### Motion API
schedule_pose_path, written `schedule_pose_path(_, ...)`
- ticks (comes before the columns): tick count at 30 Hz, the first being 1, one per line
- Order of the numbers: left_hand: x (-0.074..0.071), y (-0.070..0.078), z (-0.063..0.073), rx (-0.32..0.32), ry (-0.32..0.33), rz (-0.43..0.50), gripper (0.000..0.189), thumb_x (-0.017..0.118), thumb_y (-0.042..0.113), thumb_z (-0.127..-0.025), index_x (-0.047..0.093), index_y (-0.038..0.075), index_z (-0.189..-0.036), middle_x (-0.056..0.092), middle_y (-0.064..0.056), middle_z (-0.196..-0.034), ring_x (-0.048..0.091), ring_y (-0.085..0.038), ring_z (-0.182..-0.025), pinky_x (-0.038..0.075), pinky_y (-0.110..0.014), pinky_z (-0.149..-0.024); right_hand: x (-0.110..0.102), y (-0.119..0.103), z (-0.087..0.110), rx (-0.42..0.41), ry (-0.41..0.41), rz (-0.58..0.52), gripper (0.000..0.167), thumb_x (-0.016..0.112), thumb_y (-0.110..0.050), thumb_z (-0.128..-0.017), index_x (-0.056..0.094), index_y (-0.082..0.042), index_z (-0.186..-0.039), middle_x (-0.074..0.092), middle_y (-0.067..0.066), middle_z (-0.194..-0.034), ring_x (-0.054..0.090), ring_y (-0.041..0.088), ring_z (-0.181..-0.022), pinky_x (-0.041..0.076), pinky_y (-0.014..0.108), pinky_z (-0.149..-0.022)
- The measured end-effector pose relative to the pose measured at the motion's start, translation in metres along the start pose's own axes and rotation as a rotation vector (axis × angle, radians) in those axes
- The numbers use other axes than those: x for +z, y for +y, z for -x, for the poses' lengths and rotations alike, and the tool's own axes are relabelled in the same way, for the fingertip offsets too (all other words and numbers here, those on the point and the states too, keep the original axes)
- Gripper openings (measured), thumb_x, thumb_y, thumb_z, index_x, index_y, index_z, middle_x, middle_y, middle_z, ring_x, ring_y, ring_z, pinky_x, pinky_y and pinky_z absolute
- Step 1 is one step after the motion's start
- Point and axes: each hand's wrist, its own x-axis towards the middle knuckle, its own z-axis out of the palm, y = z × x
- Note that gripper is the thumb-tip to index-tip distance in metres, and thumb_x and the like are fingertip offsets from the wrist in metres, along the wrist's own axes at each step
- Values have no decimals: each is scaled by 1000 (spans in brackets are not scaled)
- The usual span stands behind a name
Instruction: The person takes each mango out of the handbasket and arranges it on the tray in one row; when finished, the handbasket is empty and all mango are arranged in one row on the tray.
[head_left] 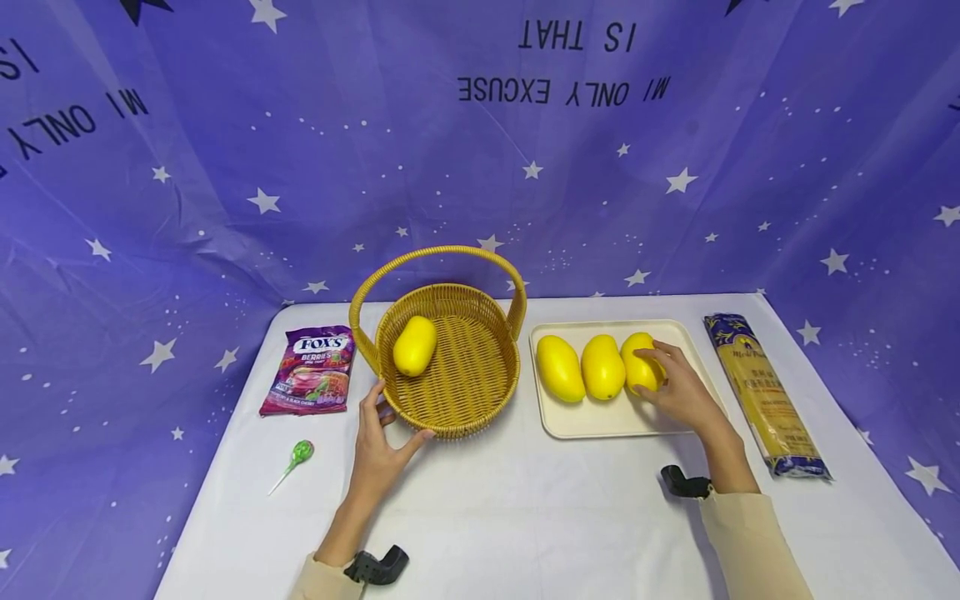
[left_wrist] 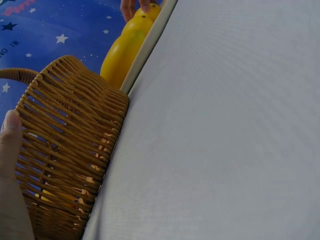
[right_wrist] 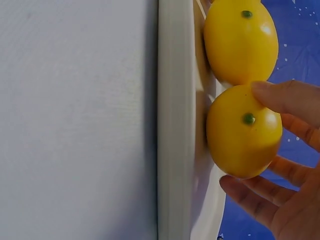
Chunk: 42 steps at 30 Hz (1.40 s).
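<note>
Beige sleeves reach in nearest the camera, each with a black wrist device just above the cuff's edge. Farthest left on the white surface lies a purple FOX'S Berries candy bag, and nearer the person a lollipop in green wrapping, its white stick pointing down and to the left. Beside these, the left hand is spread wide, its thumb and forefinger apart, touching the front left rim of a brown woven basket with a tall arched handle. One yellow mango rests inside, toward the basket's left wall. Next comes a cream tray, where three more lie side by side: a left mango, a middle mango and a right mango. Of the two hands, the right hand has hold of that last one, thumb on the near side and fingers curved about it; it touches its middle neighbour. Rightmost, a long pasta packet, yellow with blue ends, lies slanted beside the tray. Purple starry cloth rises behind everything.
</note>
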Motion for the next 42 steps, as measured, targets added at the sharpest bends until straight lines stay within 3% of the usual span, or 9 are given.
schedule_pose_path(8, -1, 0, 2, -10, -2, -1, 110, 89, 24, -71, 18, 16, -155, 39, -15, -142, 53, -25, -115, 49, -25, -99, -3, -7, 0, -25, 29, 35, 62, 82, -6, -75, 55, -2, -131, 35, 35, -143, 34, 56, -131, 29, 72, -107)
schedule_pose_path(16, -2, 0, 3, -10, -5, -4, 111, 89, 24, -72, 16, 21, -156, 39, -16, -142, 53, -25, -116, 49, -23, -99, -16, -41, -2, -127, 111, 97, 61, 82, -5, -75, 56, -3, -129, 40, 33, -141, 38, 54, -128, 34, 72, -102)
schedule_pose_path(24, -3, 2, 3, -5, -1, 1, 111, 89, 24, -71, 17, 19, -155, 39, -17, -141, 53, -27, -117, 50, -25, -98, -19, -87, -9, -225, 94, 87, 56, 79, -6, -80, 57, -8, -132, 42, 26, -144, 40, 50, -129, 38, 70, -101)
schedule_pose_path(34, -4, 3, 2, 4, 5, 5, 110, 89, 24, -72, 18, 14, -155, 40, -17, -141, 53, -26, -117, 50, -28, -98, 14, -141, -18, -382, 15, 72, 54, 79, -18, -83, 58, -15, -133, 47, 14, -145, 43, 37, -133, 41, 61, -106)
schedule_pose_path(42, -1, 2, 1, 0, -3, 9, 110, 89, 25, -72, 18, 19, -155, 40, -17, -141, 52, -25, -118, 51, -31, -98, 45, -162, -18, -467, -64, 67, 50, 77, -21, -86, 60, -17, -132, 49, 14, -142, 45, 32, -133, 45, 52, -107)
